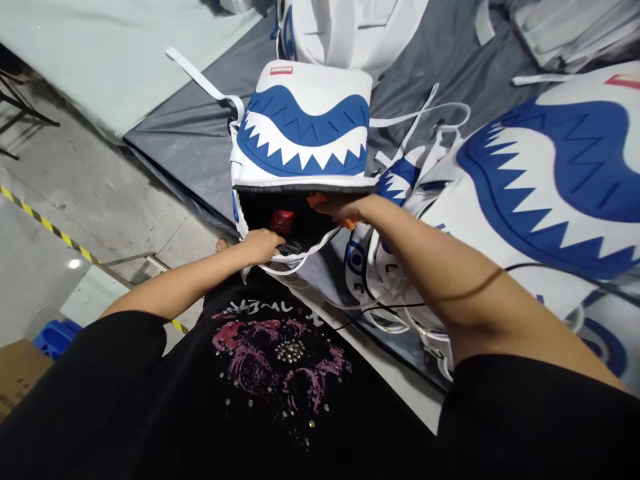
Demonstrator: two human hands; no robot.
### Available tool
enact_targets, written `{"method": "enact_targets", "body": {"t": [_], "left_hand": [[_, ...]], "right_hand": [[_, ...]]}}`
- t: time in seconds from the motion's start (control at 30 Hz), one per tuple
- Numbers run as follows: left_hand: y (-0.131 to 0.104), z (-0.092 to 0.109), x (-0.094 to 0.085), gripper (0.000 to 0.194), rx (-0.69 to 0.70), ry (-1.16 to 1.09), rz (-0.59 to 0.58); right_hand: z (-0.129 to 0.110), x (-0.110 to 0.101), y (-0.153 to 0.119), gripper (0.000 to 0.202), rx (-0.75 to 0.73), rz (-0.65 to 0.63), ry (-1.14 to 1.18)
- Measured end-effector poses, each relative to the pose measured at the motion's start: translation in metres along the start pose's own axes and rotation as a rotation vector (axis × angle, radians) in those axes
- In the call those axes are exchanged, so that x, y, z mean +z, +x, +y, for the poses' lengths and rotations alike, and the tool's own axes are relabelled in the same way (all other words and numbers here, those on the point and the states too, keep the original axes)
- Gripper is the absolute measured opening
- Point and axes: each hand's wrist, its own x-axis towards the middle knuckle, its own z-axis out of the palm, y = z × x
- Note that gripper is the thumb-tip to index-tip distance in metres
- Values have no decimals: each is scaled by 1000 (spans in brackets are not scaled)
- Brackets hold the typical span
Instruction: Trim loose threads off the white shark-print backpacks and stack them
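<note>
A white backpack (310, 123) with a blue shark-mouth print lies in front of me, its mouth gaping toward my body. My left hand (261, 247) is closed on the near edge of the opening, at its left side. Inside the dark opening, on the right, is my right hand (345, 207), its fingers partly hidden. Orange bits (349, 224) show at both sides of that hand, which seems to hold an orange thing whose kind I cannot make out. Deeper in the bag a red patch (283, 221) is visible.
A larger white and blue shark-print bag (560, 180) lies at right, with small matching pouches (400, 179) and straps beside it. Another white bag (350, 30) is behind. Grey sheeting (195, 140) covers the table. A black cord (545, 265) crosses near my right arm.
</note>
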Motion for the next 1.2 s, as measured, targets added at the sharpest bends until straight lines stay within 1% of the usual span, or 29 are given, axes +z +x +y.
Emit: {"method": "enact_targets", "body": {"t": [0.03,0.1,0.17,0.23,0.27,0.33,0.37,0.47,0.57,0.63,0.7,0.73,0.77,0.8,0.87,0.9,0.93,0.97,1.0,1.07,1.13,1.2], "left_hand": [[1,-2,1,41,18,16,-57],[5,-9,-2,44,13,41,-113],[14,-15,-8,53,-41,30,-158],[26,-19,-14,59,-104,-31,-238],[33,-20,-15,59,-130,-68,-283],[44,-25,-15,52,-166,-132,-347],[47,-27,-13,48,-182,-150,-349],[49,-39,-7,40,-223,-204,-298],[50,-47,-5,34,-265,-253,-232],[53,-44,-8,30,-318,-247,-194],[53,-32,-10,27,-350,-243,-174],[50,-24,-9,24,-322,-261,-179],[43,-14,-7,22,-248,-271,-188],[33,-5,-1,22,-141,-257,-175],[6,12,16,27,86,-133,-73],[-9,17,27,31,169,-42,-5],[-23,21,38,37,212,44,52],[-35,22,47,43,217,103,89],[-44,22,53,48,210,130,102],[-52,18,58,50,191,114,108],[-48,10,50,41,130,-4,138],[-35,0,34,37,51,-150,149]], "right_hand": [[-2,-10,1,44,33,-77,28],[-6,-25,5,43,93,-214,71],[-8,-36,10,42,122,-290,74],[-8,-44,15,44,137,-332,61],[-7,-46,17,46,130,-339,50],[-4,-50,19,49,97,-324,28],[-2,-51,19,51,76,-307,25],[5,-52,23,51,41,-269,62],[11,-50,31,47,38,-229,110],[16,-48,37,44,7,-164,113],[20,-48,42,44,-47,-86,97],[23,-49,44,45,-77,-60,92],[25,-50,44,46,-99,-50,89],[27,-52,45,47,-110,-67,89],[29,-58,45,49,-114,-141,93],[29,-60,45,50,-113,-180,95],[29,-63,46,51,-119,-209,96],[29,-65,47,52,-132,-227,94],[28,-66,49,53,-149,-234,90],[26,-68,51,55,-173,-240,76],[23,-67,51,56,-172,-241,63],[21,-66,46,56,-149,-264,62]]}}
